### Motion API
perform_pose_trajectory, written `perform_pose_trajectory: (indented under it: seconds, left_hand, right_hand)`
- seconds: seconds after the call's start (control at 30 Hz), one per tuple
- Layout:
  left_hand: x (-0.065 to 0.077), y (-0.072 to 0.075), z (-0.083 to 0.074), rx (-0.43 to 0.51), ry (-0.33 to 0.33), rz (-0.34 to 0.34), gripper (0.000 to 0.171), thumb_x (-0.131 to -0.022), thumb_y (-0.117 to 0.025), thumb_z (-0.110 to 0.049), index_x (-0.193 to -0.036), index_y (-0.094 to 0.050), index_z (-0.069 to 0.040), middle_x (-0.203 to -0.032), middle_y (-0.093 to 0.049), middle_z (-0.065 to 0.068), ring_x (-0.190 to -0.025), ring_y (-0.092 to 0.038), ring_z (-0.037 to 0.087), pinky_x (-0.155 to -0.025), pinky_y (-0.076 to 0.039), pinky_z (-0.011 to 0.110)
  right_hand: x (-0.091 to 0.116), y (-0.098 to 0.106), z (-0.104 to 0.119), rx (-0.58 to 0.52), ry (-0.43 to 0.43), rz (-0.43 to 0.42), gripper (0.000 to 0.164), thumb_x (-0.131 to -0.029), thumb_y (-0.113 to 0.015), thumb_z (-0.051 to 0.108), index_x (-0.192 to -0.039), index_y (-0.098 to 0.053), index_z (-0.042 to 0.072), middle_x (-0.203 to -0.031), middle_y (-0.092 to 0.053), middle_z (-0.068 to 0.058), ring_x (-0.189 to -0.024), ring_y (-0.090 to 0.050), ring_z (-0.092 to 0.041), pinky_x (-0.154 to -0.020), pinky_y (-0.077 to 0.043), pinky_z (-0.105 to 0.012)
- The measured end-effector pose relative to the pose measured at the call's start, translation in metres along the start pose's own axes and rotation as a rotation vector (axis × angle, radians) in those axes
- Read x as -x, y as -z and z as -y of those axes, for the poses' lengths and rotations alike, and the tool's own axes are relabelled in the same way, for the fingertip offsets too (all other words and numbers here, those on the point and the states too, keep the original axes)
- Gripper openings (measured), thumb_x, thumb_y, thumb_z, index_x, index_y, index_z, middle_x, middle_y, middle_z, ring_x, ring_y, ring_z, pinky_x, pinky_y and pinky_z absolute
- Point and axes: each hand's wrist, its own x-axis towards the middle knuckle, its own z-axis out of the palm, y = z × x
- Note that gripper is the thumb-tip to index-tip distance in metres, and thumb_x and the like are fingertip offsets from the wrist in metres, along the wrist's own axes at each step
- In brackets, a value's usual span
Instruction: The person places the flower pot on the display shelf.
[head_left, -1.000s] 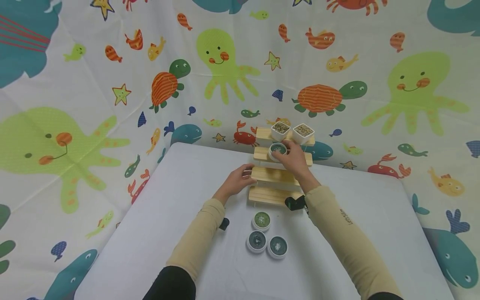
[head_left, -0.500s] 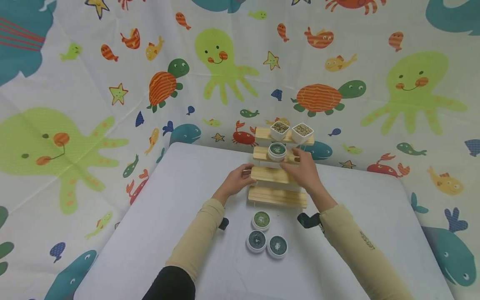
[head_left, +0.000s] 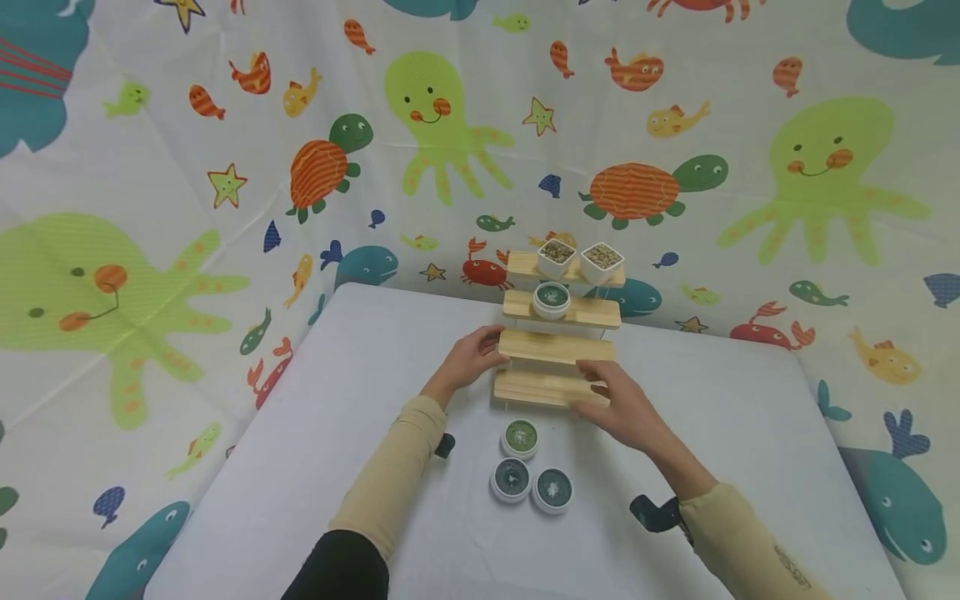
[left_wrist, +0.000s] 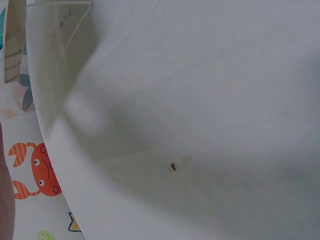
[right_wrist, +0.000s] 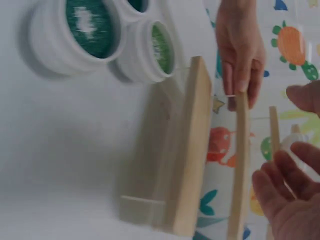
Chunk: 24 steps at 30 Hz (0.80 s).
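Note:
A tiered wooden display stand (head_left: 555, 344) rises at the back of the white table. My left hand (head_left: 468, 360) holds the left end of one of its middle shelves; the right wrist view shows that hand's thumb and fingers (right_wrist: 243, 72) pinching the board. Relaxed and holding nothing, my right hand (head_left: 624, 406) hovers by the right end of the lowest shelves. On the second shelf from the top sits a round white tub (head_left: 551, 310) with a dark green top. Two square white cups (head_left: 556, 261) of grainy contents stand on the top shelf.
Before the stand, a light-green-topped tub (head_left: 520, 440) and two dark-green-topped tubs (head_left: 511, 481) are grouped on the white table (head_left: 315, 417). A curtain (head_left: 480, 142) printed with sea animals hangs behind. Clear supports (right_wrist: 142, 200) join the shelves.
My right hand let go of the round tub on the second shelf and drew back, down and to the right. The left hand keeps its hold on the stand.

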Motion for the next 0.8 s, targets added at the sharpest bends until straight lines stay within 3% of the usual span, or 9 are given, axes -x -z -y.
perform_pose_trajectory:
  seconds: [0.2,0.33,0.5,0.8]
  left_hand:
    - [-0.001,0.001,0.000,0.017,-0.024,0.002,0.063,-0.088,-0.075,-0.014,-0.141,-0.045,0.001,-0.141,-0.050,0.019,-0.129,-0.051,0.026,-0.108,-0.043,0.025]
    - [-0.003,0.003,0.001,0.008,-0.019,0.003,0.064,-0.087,-0.076,-0.016,-0.141,-0.045,-0.001,-0.140,-0.051,0.017,-0.129,-0.051,0.025,-0.108,-0.044,0.025]
    - [-0.003,0.004,0.001,-0.017,-0.015,0.003,0.064,-0.087,-0.076,-0.020,-0.141,-0.046,-0.003,-0.140,-0.052,0.015,-0.128,-0.052,0.024,-0.108,-0.044,0.026]
    - [-0.004,0.002,0.002,0.016,-0.029,0.005,0.063,-0.086,-0.076,-0.015,-0.140,-0.046,-0.002,-0.139,-0.052,0.016,-0.129,-0.051,0.024,-0.109,-0.043,0.025]
  right_hand:
    - [0.023,-0.016,-0.016,-0.002,0.092,0.106,0.060,-0.084,-0.077,0.013,-0.134,-0.049,-0.003,-0.130,-0.054,-0.017,-0.117,-0.055,-0.035,-0.102,-0.051,-0.044]
    - [0.037,-0.027,-0.025,-0.025,0.101,0.209,0.063,-0.083,-0.079,0.018,-0.135,-0.048,0.001,-0.133,-0.050,-0.014,-0.120,-0.052,-0.036,-0.102,-0.051,-0.041]
    - [0.050,-0.042,-0.031,-0.061,0.100,0.303,0.066,-0.079,-0.081,0.015,-0.135,-0.049,-0.001,-0.133,-0.048,-0.014,-0.122,-0.050,-0.036,-0.101,-0.051,-0.045]
    - [0.061,-0.060,-0.035,-0.067,0.102,0.365,0.068,-0.079,-0.081,0.019,-0.134,-0.048,-0.003,-0.133,-0.048,-0.014,-0.123,-0.050,-0.034,-0.101,-0.051,-0.042]
